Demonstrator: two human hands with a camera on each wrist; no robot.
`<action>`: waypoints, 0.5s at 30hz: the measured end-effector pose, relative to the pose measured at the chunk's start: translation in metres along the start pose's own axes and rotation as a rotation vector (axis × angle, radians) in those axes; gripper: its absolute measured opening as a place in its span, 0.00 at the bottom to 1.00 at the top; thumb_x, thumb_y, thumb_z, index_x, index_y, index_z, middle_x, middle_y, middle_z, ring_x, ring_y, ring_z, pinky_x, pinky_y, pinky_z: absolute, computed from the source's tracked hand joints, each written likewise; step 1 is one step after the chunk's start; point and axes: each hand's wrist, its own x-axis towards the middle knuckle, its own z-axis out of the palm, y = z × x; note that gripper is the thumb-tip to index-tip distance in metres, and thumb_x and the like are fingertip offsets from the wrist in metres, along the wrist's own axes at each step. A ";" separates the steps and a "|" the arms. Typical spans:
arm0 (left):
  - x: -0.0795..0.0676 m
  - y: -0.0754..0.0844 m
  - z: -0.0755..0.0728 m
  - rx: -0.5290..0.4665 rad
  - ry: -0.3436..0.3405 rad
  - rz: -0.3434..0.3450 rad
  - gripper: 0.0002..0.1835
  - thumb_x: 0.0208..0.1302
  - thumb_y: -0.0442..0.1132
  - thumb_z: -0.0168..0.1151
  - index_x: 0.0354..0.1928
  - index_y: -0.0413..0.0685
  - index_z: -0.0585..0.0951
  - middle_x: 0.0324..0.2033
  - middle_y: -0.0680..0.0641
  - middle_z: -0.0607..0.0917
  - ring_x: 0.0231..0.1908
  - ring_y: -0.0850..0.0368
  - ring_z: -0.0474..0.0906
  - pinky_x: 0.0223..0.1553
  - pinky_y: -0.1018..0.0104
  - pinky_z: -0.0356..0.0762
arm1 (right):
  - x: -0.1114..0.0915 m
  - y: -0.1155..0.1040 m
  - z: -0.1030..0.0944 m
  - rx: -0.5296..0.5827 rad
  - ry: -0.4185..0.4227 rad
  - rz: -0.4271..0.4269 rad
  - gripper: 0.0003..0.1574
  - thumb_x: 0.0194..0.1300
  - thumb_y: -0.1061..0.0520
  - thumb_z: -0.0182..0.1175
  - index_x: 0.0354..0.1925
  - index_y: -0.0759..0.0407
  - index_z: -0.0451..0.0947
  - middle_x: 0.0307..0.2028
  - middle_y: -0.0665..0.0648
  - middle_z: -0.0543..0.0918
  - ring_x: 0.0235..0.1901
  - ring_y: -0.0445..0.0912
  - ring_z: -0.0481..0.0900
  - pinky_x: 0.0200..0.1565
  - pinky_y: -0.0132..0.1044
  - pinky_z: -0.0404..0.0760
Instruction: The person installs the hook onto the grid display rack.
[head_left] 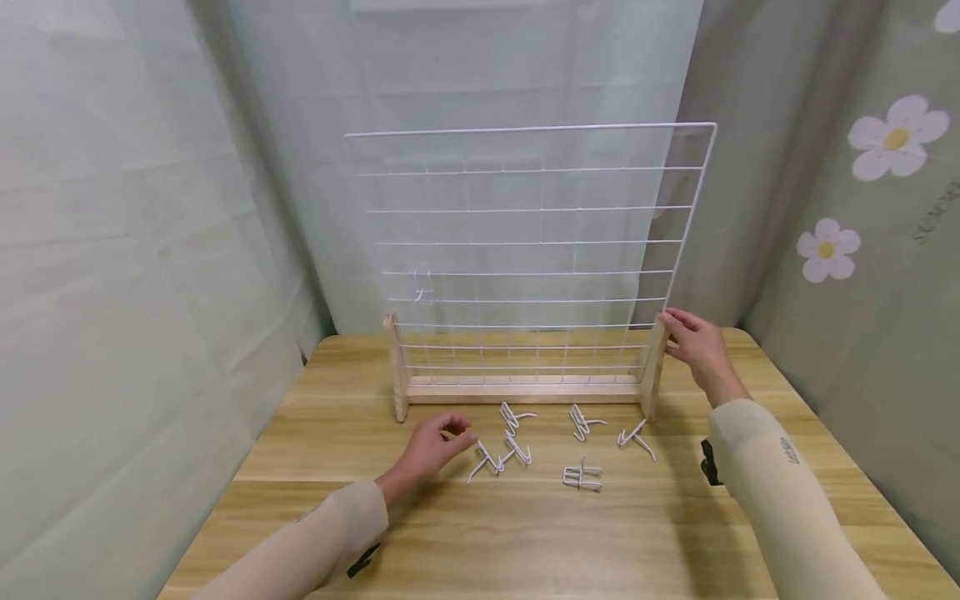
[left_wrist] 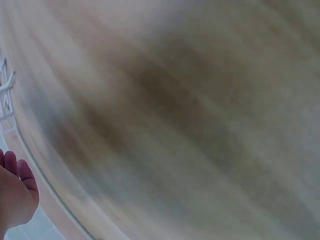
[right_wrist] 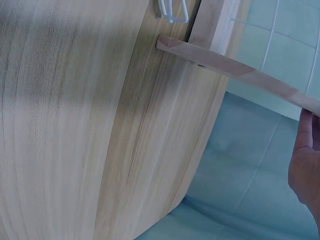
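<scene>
R hand [head_left: 697, 346] pinched R wooden upright [head_left: 655, 367] nr top, beside white wire grid [head_left: 529, 129]; L hand [head_left: 433, 446], fingers loosely bent, was nr wire hooks [head_left: 489, 457] on wood-grain tbl [head_left: 510, 542].

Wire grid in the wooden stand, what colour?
White; the wire grid shows best in the head view.

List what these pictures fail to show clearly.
Left wrist: the rest of the left hand and white wire shapes, cut off by the left edge.
Right wrist: part of the right hand, cut off by the right edge.
Head: some upright wires of the grid, too faint against the pale curtain.
</scene>
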 end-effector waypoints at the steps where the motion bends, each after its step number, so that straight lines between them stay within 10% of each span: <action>1: -0.002 -0.001 0.001 0.002 -0.006 0.004 0.12 0.60 0.38 0.72 0.41 0.38 0.83 0.36 0.50 0.84 0.41 0.54 0.78 0.41 0.65 0.79 | 0.000 0.000 0.001 -0.017 0.005 0.001 0.34 0.68 0.45 0.62 0.64 0.63 0.72 0.40 0.39 0.79 0.49 0.40 0.74 0.43 0.29 0.81; 15: -0.021 -0.006 0.014 -0.024 -0.086 0.001 0.11 0.57 0.38 0.74 0.38 0.40 0.82 0.36 0.47 0.83 0.37 0.56 0.79 0.39 0.68 0.78 | -0.001 0.000 0.001 -0.060 0.019 0.015 0.35 0.69 0.42 0.60 0.65 0.60 0.71 0.46 0.44 0.76 0.54 0.44 0.72 0.45 0.28 0.80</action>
